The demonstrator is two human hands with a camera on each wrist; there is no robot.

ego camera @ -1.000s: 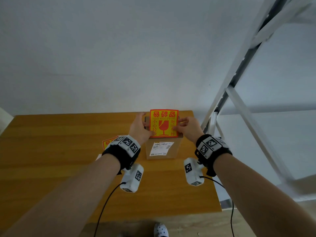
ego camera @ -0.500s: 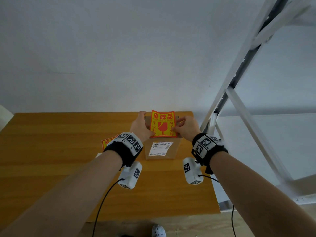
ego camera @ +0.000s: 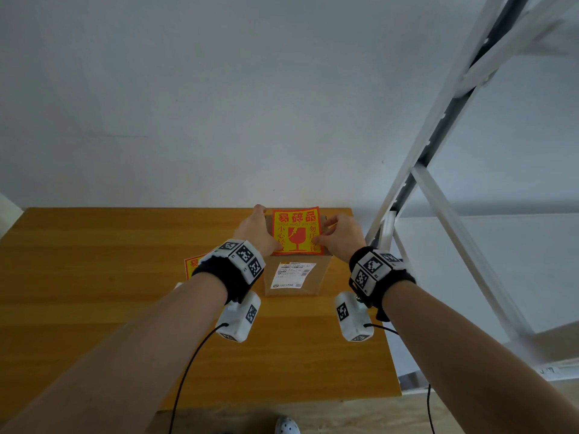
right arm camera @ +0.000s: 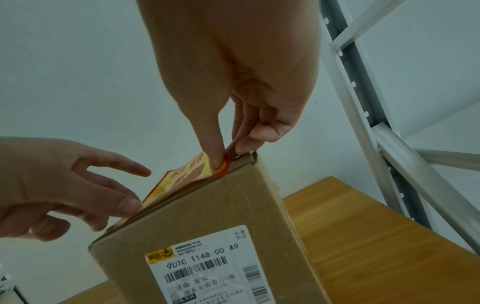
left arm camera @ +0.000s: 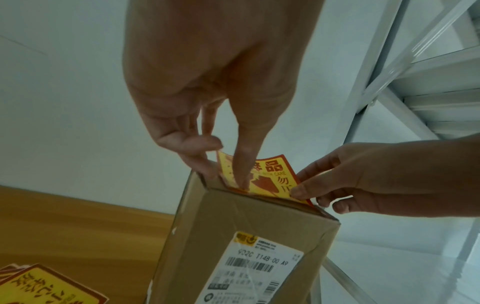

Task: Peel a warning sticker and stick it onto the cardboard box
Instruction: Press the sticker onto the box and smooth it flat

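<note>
The warning sticker (ego camera: pixel 296 230) lies over the top face of the cardboard box (ego camera: pixel 316 277), printed side up, its heading along the far edge and its long axis running from the near edge of the box top toward the wall; the near edge sits at the box's front rim while the far part still curls up clear of the cardboard. The left hand (ego camera: pixel 255 231) holds the sticker's left edge in a pinching grip, thumb on the print and fingers beneath, with one finger stretched out past the box's far corner. The right hand (ego camera: pixel 341 233) keeps a closed grip on the sticker's right edge, thumb on top and curled fingers under it. Compared with a second ago, the sticker has tipped from nearly upright above the box to a low slant close to the top face, and both hands have dropped with it. The box stands on end at the far right of the tabletop (ego camera: pixel 94 292), its shipping label (ego camera: pixel 293 275) on the side facing the person. Left of the box, partly hidden behind the left wrist, lies a stack of more stickers (ego camera: pixel 192 266). Right of the box, off the tabletop's edge, rises a white metal rack (ego camera: pixel 438 195).
</note>
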